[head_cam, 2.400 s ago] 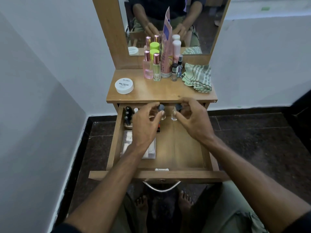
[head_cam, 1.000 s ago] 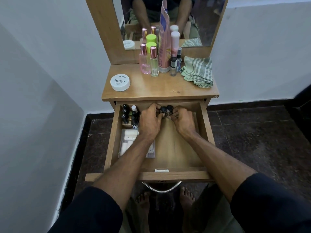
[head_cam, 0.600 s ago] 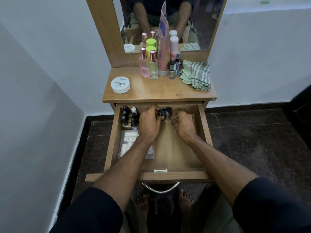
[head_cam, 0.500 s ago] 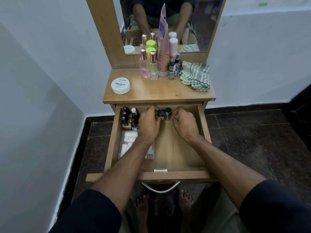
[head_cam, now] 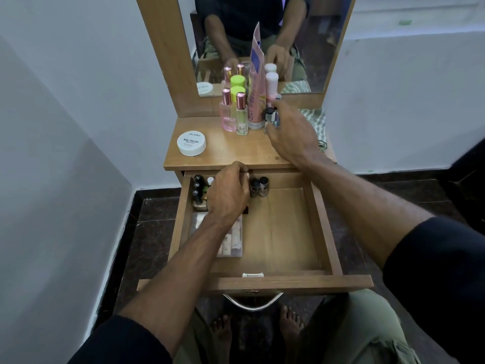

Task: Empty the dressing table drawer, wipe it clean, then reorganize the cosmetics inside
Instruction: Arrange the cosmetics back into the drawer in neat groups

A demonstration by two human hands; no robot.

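The wooden drawer (head_cam: 288,232) is pulled out. Two small dark-capped bottles (head_cam: 259,187) stand at its back. My left hand (head_cam: 228,195) lies beside them over the back left corner, fingers curled downward; what is under them is hidden. More dark-capped bottles (head_cam: 197,187) stand in that corner, with a clear packet of tubes (head_cam: 233,240) in front. My right hand (head_cam: 291,132) is up on the tabletop (head_cam: 236,153), its thumb and fingers pinching a small dark-capped bottle (head_cam: 270,115) next to the pink tube (head_cam: 256,82).
On the tabletop stand two perfume bottles (head_cam: 233,114), green-capped jars (head_cam: 237,85), a white-capped pink bottle (head_cam: 271,85) and a white nail polish remover tub (head_cam: 191,143). A striped green cloth (head_cam: 319,124) lies at the right. The mirror (head_cam: 315,35) rises behind. White walls close in both sides.
My right hand left the drawer and rose to the tabletop bottles. The two small bottles now stand free at the drawer's back. My left hand stayed beside them.
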